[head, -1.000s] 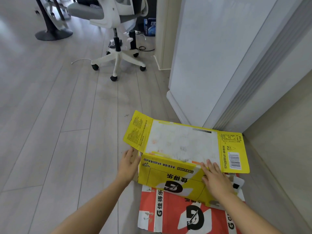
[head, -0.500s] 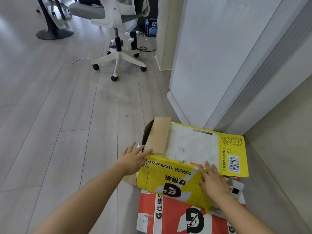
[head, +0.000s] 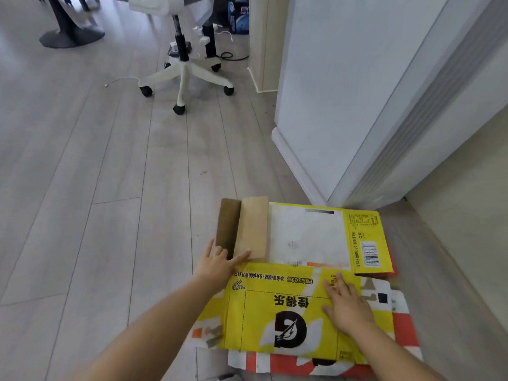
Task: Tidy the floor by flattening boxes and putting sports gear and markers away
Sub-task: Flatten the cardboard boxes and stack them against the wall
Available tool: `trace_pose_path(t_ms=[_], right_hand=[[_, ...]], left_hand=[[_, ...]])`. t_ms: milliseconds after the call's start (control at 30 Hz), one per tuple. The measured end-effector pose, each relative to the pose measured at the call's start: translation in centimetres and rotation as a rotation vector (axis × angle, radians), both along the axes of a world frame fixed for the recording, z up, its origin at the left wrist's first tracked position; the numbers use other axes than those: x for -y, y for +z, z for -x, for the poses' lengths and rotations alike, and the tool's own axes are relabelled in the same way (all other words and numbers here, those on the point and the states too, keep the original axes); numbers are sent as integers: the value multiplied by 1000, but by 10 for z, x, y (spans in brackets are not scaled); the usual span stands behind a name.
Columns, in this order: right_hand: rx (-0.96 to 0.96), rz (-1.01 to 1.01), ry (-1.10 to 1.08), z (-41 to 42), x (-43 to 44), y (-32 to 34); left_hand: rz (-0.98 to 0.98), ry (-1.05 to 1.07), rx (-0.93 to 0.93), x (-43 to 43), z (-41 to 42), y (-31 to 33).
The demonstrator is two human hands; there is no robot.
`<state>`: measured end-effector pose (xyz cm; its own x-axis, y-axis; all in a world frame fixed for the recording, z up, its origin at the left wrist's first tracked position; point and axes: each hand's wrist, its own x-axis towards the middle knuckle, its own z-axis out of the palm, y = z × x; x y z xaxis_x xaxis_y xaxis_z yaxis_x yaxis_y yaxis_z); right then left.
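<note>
A yellow drinks box (head: 277, 314) lies pressed nearly flat on the floor, on top of a flattened orange-and-white box (head: 401, 336). Its left end flap (head: 251, 228) is folded inward, brown inside facing up. My left hand (head: 217, 264) rests at the box's left end with fingers spread, fingertips on that folded flap. My right hand (head: 345, 305) presses flat, palm down, on the yellow side panel. The right end flap (head: 367, 239) with a barcode lies flat.
A white wall corner with skirting (head: 297, 158) stands just behind the boxes; a wall runs along the right. A white office chair base (head: 184, 78) on castors, cables and a black stand base (head: 70, 37) are farther back. Grey plank floor lies to the left.
The left flap went from spread outward to folded over onto the box. The box sank from standing up to nearly flat under both hands.
</note>
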<state>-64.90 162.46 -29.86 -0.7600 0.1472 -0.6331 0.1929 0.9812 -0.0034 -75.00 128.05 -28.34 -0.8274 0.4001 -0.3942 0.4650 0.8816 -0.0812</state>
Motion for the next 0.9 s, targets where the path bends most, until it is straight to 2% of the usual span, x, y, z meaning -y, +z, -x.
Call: trace_pose_path(t_ms=[100, 200, 267, 367, 400, 467, 533, 600, 700, 800, 900], right_hand=[[37, -22, 8, -1, 7, -12], [66, -21, -14, -7, 11, -25], [71, -21, -26, -12, 13, -31], [57, -34, 1, -18, 17, -34], [53, -44, 16, -21, 19, -34], [66, -58, 47, -29, 23, -34], [107, -53, 77, -42, 28, -36], [158, -31, 81, -56, 31, -41], [215, 2, 53, -68, 30, -46], [187, 49, 11, -73, 28, -49], [132, 53, -47, -81, 30, -50]], left_hand=[[86, 90, 51, 4, -4, -20], [29, 212, -1, 9, -16, -34], [-81, 337, -22, 10, -28, -41], [-413, 603, -117, 7, -36, -46], [-476, 631, -201, 6, -36, -48], [-435, 544, -313, 4, -36, -48], [-274, 325, -201, 2, -36, -51], [-151, 181, 5, -1, -37, -59], [-95, 301, 225, -2, -44, -74], [-110, 514, 295, 8, -48, -87], [-153, 591, 329, 19, -50, -98]])
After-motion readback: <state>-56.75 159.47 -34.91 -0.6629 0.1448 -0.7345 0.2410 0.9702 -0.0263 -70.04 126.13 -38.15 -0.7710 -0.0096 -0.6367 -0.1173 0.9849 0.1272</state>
